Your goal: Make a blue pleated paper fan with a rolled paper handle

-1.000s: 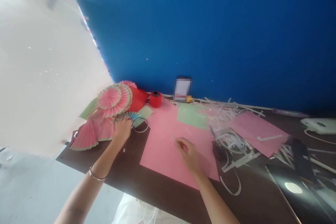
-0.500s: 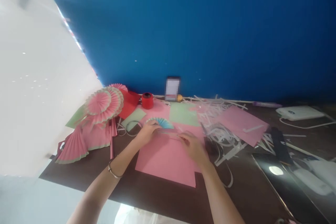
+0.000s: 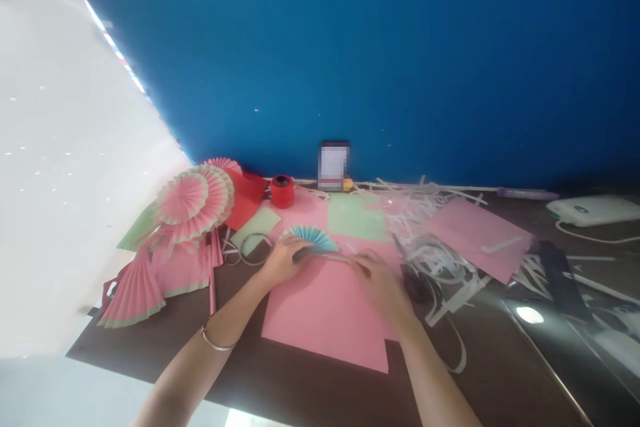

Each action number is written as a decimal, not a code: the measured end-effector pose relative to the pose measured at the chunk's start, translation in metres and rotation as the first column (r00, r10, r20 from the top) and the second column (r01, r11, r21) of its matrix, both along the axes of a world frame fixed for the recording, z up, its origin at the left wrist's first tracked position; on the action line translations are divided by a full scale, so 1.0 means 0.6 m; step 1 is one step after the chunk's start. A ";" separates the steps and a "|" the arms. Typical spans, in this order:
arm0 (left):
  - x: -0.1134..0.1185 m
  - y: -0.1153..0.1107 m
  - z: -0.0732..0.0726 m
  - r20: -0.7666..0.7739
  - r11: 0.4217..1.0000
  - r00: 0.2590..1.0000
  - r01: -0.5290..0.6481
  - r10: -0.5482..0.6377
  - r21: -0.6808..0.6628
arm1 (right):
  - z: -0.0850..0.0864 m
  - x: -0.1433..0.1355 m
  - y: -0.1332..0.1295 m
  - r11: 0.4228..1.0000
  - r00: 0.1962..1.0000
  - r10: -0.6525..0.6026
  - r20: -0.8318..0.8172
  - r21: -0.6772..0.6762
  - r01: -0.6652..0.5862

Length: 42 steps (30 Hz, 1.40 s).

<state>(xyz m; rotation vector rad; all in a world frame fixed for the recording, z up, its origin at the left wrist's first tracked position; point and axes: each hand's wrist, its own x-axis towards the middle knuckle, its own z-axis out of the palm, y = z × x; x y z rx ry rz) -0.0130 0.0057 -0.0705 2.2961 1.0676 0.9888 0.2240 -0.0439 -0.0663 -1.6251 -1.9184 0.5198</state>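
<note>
The left hand (image 3: 283,260) has its grip pinched on the base of a small blue pleated paper fan (image 3: 310,238), fingers curled around the folded end. The right hand (image 3: 383,279) lies at 3 o'clock from it, fingers bent down on the pink sheet (image 3: 325,310); blur hides whether it pinches anything, so I cannot tell. One blue fan is in view. It sits at the far edge of the pink sheet, near the middle of the dark table (image 3: 310,387), its pleats spread open toward 12 o'clock and its long axis running from 9 to 3 o'clock.

At 9 o'clock from the left hand lies a heap of pink pleated rosettes (image 3: 195,197), at least two round ones stacked, with two half-folded pink fans (image 3: 133,290) below them. One red tape roll (image 3: 283,191) stands at 12 o'clock, by the blue wall (image 3: 350,47). Two green sheets (image 3: 356,217) and a second pink sheet (image 3: 475,233) lie farther off, with a tangle of white paper strips (image 3: 435,260) at 3 o'clock.
</note>
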 end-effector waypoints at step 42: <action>0.000 0.002 -0.003 0.001 0.999 0.999 -0.037 0.037 -0.033 | -0.013 -0.002 -0.009 0.990 0.974 0.138 0.181 -0.048 -0.132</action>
